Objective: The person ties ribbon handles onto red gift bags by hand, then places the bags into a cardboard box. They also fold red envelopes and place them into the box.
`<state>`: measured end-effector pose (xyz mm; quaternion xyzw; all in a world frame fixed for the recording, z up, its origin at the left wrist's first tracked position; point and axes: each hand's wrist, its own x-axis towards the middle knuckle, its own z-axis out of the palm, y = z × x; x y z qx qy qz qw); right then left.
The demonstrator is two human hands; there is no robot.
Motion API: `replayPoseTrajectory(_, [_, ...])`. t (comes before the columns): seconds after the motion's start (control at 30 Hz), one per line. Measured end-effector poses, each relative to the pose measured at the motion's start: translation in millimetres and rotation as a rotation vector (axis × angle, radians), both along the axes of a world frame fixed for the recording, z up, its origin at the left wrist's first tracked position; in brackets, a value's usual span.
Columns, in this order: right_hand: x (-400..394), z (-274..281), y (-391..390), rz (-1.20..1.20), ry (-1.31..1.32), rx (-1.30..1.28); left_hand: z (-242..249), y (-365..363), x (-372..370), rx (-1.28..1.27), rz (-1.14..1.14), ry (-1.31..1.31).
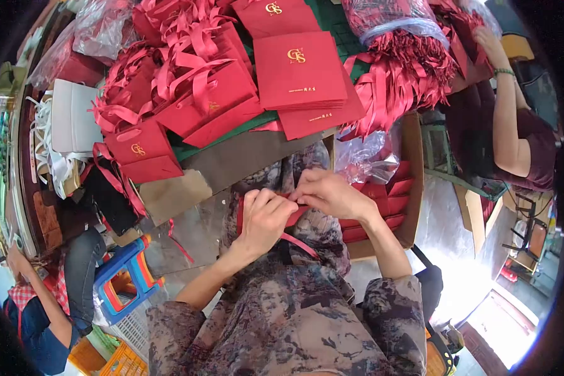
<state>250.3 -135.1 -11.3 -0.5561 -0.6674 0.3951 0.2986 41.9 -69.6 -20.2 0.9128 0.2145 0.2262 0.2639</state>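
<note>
Over my lap, my left hand (266, 219) is closed on a small red paper bag (299, 215), which lies mostly hidden under the fingers. My right hand (332, 193) meets it at the bag's upper edge, thumb and fingers pinched together. Whatever sits between those right fingertips is too small to make out. A red ribbon (302, 245) trails below the bag across my lap. Ahead of both hands, a stack of flat red bags (304, 72) with gold lettering lies on the table. Left of that stack are red bags with ribbon handles (210, 103).
An open cardboard box (412, 200) with red bags stands right of my knees. Bundled red ribbons (388, 88) hang over the table edge. Blue plastic stools (128, 276) are at left. One person (514, 125) works at right, another (41, 313) at left.
</note>
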Motion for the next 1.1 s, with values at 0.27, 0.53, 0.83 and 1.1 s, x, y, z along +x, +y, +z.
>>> replayPoseTrajectory(0.27, [0,16,5,0.14,-0.194,-0.089,1,-1,-4,0.036,-0.127,-0.029])
replayPoseTrajectory(0.53, [1,-13,4,0.066,0.215,-0.21,7,9,2,-0.193,-0.049,0.065])
replayPoseTrajectory(0.83, [13,-54,-11,-0.684,0.255,-0.086,13,18,15,-0.294,-0.025,0.105])
replayPoseTrajectory(1.1, [-26,-29,-69,-0.513,-0.284,0.19,-8,26,28,-0.157,0.1,0.129])
